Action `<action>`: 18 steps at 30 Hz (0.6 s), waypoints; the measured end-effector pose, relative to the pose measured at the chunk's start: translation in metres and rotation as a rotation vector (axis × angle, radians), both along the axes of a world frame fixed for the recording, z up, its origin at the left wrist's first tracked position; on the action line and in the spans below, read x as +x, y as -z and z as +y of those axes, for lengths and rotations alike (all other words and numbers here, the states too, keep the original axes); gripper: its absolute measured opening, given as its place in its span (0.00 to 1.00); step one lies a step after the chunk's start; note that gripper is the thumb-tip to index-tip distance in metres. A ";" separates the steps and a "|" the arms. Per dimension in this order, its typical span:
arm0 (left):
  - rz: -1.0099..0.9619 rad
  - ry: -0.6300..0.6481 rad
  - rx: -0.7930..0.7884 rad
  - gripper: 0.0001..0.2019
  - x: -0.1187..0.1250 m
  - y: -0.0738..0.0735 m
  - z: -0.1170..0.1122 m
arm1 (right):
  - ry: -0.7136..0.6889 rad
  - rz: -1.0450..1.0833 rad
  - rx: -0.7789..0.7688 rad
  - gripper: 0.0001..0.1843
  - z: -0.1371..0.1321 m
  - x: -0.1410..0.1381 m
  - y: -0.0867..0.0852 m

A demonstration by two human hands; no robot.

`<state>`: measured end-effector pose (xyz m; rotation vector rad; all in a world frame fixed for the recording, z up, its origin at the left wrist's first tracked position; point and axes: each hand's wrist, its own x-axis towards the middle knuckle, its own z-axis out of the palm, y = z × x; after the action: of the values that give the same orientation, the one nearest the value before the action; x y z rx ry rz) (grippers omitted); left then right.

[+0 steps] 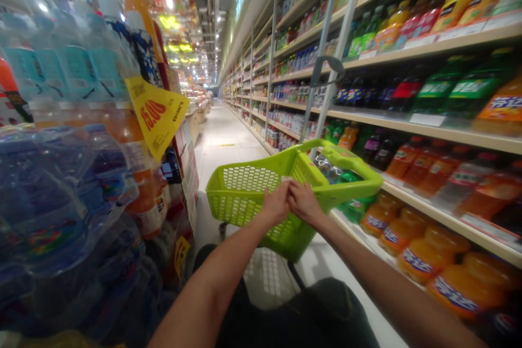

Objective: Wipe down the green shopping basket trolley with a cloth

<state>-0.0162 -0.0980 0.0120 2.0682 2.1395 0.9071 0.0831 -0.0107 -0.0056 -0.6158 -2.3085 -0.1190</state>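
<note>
My left hand (276, 204) and my right hand (303, 202) meet in front of me, over the near side of a lime-green shopping cart (240, 200). The fingers of both are closed and drawn together at the tips. A small pale bit shows at the fingertips, too small and blurred to name. Whether either hand touches the cart's rim cannot be made out. The cart stands at a slant, with its perforated basket to the left and its handle (361, 171) toward the shelves on the right.
Drink shelves (428, 114) line the right side, with large orange soda bottles (420, 255) at the bottom. On the left rise stacked, plastic-wrapped bottles (53, 190) and a yellow price sign (157, 114). A pale tiled aisle (228, 125) runs ahead between them.
</note>
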 end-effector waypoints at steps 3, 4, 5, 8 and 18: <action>-0.003 -0.021 -0.010 0.27 0.004 0.002 0.004 | 0.008 0.014 -0.035 0.17 0.005 0.007 -0.004; 0.006 -0.024 -0.020 0.26 0.005 0.002 0.005 | 0.026 0.003 -0.047 0.15 0.006 0.011 -0.006; 0.023 -0.028 -0.025 0.25 0.007 0.002 0.006 | 0.041 -0.016 -0.055 0.14 0.007 0.014 -0.008; 0.098 -0.056 0.011 0.22 0.013 -0.003 0.008 | 0.063 -0.051 -0.059 0.15 0.008 0.022 -0.014; 0.159 -0.119 -0.017 0.18 0.025 0.002 0.025 | 0.077 -0.012 -0.003 0.16 0.014 0.034 -0.008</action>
<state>0.0090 -0.0727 0.0102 2.0908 2.3622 0.7545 0.1169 0.0033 0.0026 -0.7069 -2.2978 -0.1560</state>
